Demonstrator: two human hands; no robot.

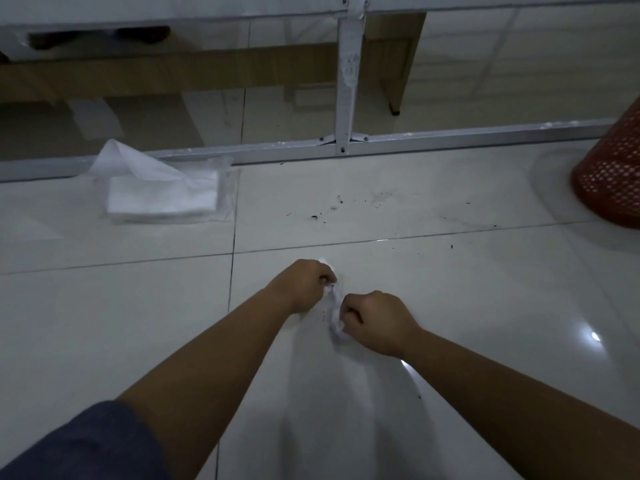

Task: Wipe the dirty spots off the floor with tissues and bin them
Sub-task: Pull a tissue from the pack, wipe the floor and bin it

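Both hands grip one crumpled tissue: left hand curled on its far end, right hand curled on its near end, fingers closed round it. Tissue is bunched between the two fists, low over the floor; can't tell if it touches the tile. Small dark flecks visible on the tissue.

Dirty spots sit on the tile beyond the hands, past the grout line, with a few more specks scattered to the right. One speck also near the right forearm.

Tissue pack lies on the floor far left, against the metal rail, one sheet sticking up from the top. Red mesh bin at the right edge, partly cut off, well apart from the hands. Rail runs across the frame with an upright post joined at its middle. Blue sleeve on the left arm at bottom left.
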